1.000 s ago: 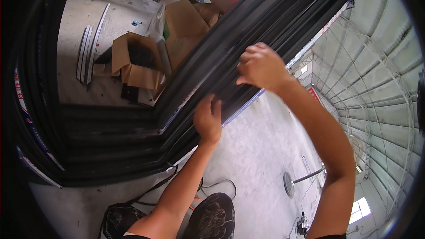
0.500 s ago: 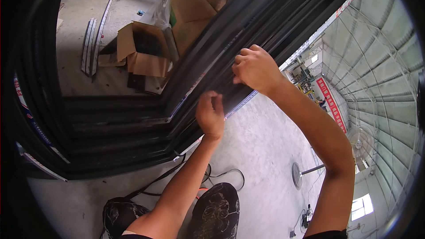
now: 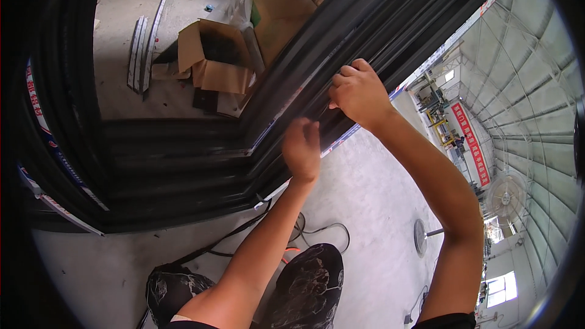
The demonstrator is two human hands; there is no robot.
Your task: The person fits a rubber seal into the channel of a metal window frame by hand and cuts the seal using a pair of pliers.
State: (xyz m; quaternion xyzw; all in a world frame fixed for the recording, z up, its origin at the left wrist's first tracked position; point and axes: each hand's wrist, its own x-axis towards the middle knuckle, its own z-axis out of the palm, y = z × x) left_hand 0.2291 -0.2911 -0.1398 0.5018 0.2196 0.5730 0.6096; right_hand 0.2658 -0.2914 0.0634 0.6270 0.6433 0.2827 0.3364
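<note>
A large black window or door frame [image 3: 177, 137] with long grooved rails fills the upper left and runs diagonally to the upper right. Over its right-hand rail, my right hand [image 3: 364, 94] is closed, knuckles up, with fingertips against the grooves. Closer to the lower corner of that rail, my left hand [image 3: 301, 149] is bent at the fingers with thumb and fingers together, slightly blurred. Whatever either hand pinches is too dark and thin to make out. Strips of printed protective film [image 3: 277, 116] run along the rails.
Beyond the frame opening, an open cardboard box [image 3: 222, 76] and metal strips [image 3: 140, 55] lie on the concrete floor. Black cables [image 3: 329, 228] curl near my knees [image 3: 308, 280]. At the right are a standing fan [image 3: 506, 198] and a red banner [image 3: 470, 144].
The whole view has shifted, so the scene sits farther right and higher. Relative to the frame, my right hand is slightly lower along the rail, closer to my left hand.
</note>
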